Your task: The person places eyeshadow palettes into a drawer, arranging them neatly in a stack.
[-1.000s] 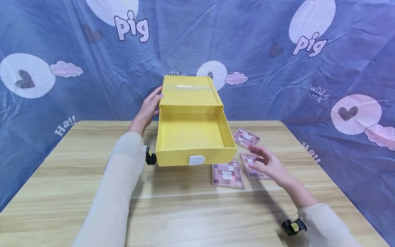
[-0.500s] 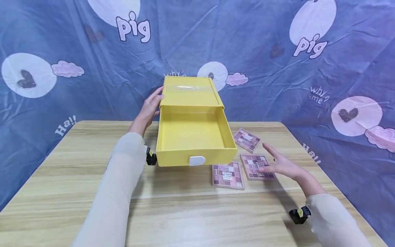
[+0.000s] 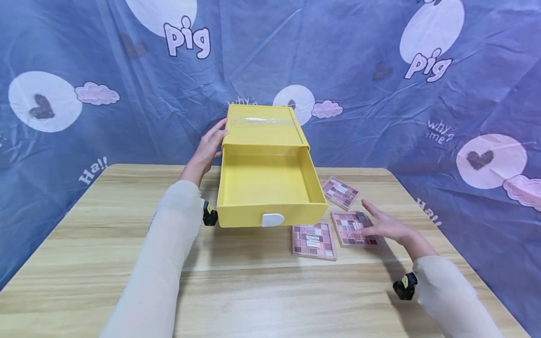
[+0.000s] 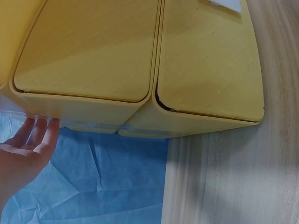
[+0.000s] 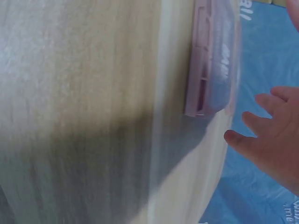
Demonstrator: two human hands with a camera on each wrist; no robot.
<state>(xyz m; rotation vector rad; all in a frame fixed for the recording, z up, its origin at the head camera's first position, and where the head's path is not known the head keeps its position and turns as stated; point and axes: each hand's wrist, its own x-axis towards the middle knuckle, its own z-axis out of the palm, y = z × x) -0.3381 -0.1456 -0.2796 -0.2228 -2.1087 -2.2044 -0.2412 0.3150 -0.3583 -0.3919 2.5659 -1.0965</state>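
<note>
My left hand (image 3: 208,149) rests its fingers against the left side of a yellow drawer box (image 3: 264,124); in the left wrist view the fingertips touch the box wall near lower closed drawers (image 4: 210,60). The top drawer (image 3: 266,180) is pulled out toward me, bare inside, with a white tab handle (image 3: 273,219) on its front. Spread and holding nothing, my right hand (image 3: 386,225) hovers at the right side of a pink eyeshadow palette (image 3: 345,226). A second palette (image 3: 313,241) lies to its left, partly under the drawer's overhang, and a third palette (image 3: 340,193) lies behind.
The wooden table (image 3: 262,295) runs beneath everything. A blue printed cloth (image 3: 359,84) hangs behind the box and along the right side. Black wrist devices (image 3: 404,286) sit at both cuffs. Clear tape (image 3: 258,120) crosses the box top.
My right hand has moved right and slightly down from above the palettes, its thumb and fingers wider apart. The left hand keeps its place on the box, and the head view has shifted slightly.
</note>
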